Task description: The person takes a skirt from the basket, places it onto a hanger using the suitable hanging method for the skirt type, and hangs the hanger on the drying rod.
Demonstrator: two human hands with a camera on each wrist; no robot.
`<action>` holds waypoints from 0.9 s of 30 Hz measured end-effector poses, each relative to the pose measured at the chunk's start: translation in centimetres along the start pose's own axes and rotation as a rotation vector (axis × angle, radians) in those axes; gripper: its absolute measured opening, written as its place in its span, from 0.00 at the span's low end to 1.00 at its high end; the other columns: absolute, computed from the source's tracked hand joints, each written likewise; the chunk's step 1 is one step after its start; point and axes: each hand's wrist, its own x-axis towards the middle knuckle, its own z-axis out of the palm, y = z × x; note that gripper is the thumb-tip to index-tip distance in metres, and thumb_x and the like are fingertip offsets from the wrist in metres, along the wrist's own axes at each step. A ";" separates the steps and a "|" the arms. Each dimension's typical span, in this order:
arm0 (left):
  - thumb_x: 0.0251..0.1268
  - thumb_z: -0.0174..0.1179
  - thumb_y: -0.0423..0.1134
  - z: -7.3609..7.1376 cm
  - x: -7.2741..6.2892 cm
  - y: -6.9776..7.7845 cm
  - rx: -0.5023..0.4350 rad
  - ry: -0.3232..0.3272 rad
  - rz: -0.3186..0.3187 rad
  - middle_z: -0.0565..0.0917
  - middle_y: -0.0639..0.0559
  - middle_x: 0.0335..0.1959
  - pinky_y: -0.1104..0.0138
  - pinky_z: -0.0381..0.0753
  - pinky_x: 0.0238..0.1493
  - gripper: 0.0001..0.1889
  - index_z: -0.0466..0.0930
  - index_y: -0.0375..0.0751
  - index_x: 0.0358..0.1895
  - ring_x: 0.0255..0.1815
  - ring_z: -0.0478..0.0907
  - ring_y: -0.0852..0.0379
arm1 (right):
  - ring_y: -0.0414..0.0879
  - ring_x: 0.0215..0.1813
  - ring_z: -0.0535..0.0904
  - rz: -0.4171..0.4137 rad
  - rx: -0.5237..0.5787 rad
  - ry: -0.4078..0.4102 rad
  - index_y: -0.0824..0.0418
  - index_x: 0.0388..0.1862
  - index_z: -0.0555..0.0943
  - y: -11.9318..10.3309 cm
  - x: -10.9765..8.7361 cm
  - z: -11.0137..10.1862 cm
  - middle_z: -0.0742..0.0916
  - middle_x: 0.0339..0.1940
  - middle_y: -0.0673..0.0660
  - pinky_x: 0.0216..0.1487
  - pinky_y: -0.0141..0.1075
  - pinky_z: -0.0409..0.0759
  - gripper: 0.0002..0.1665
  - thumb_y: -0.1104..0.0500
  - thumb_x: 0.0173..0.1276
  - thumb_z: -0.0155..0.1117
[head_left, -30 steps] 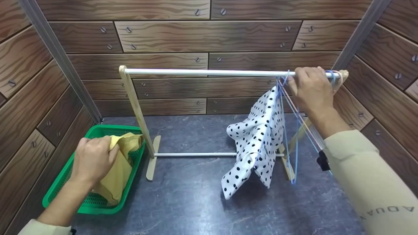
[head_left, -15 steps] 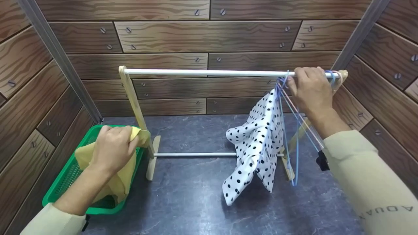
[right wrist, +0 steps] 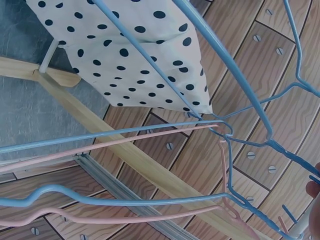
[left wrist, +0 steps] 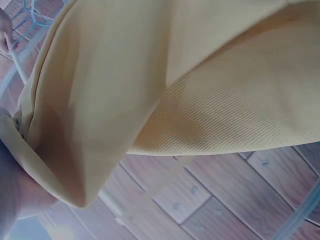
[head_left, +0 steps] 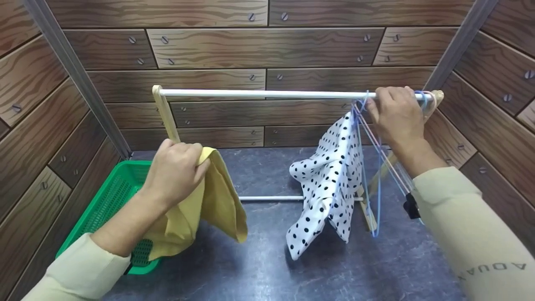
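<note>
My left hand (head_left: 175,171) grips a yellow cloth (head_left: 223,205) by its upper edge. The cloth hangs in folds below the fist, partly over the green basket (head_left: 85,213), and covers most of the left wrist view. High on the right, my right hand (head_left: 399,115) holds the white rod (head_left: 259,93) of a wooden drying rack near its right end. Right beside that hand, a white cloth with black dots (head_left: 330,179) hangs from a blue wire hanger. More blue hangers (right wrist: 227,55) and a pink hanger (right wrist: 165,132) hang close by in the right wrist view.
The rack's left wooden post (head_left: 166,117) rises behind my left hand. A thin lower bar (head_left: 271,198) crosses near the dark marbled floor (head_left: 250,271). Wood-patterned panels (head_left: 267,46) enclose the back and both sides.
My left hand has lifted the yellow cloth up from the basket and carried it to the right, past the rack's left post. The right hand stays on the rod.
</note>
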 end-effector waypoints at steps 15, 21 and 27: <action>0.60 0.63 0.38 -0.8 4.6 3.5 -0.045 0.058 0.102 0.72 0.49 0.14 0.57 0.71 0.34 0.13 0.70 0.39 0.23 0.17 0.73 0.49 | 0.65 0.57 0.78 -0.006 0.004 0.024 0.70 0.44 0.76 -0.1 -0.1 0.0 0.84 0.46 0.68 0.72 0.55 0.63 0.19 0.52 0.76 0.55; 0.62 0.60 0.37 -1.3 5.9 3.8 -0.051 0.107 0.125 0.69 0.51 0.13 0.57 0.71 0.34 0.13 0.69 0.40 0.22 0.16 0.70 0.50 | 0.65 0.57 0.78 -0.005 0.004 0.024 0.69 0.44 0.77 -0.2 -0.1 0.2 0.84 0.47 0.67 0.73 0.55 0.63 0.19 0.51 0.76 0.55; 0.65 0.59 0.39 -0.9 6.3 3.6 -0.051 0.108 0.121 0.71 0.50 0.14 0.57 0.70 0.34 0.13 0.69 0.40 0.23 0.18 0.72 0.49 | 0.64 0.57 0.77 0.004 -0.001 0.020 0.69 0.45 0.77 -0.1 -0.1 0.1 0.84 0.47 0.67 0.73 0.55 0.62 0.20 0.51 0.76 0.55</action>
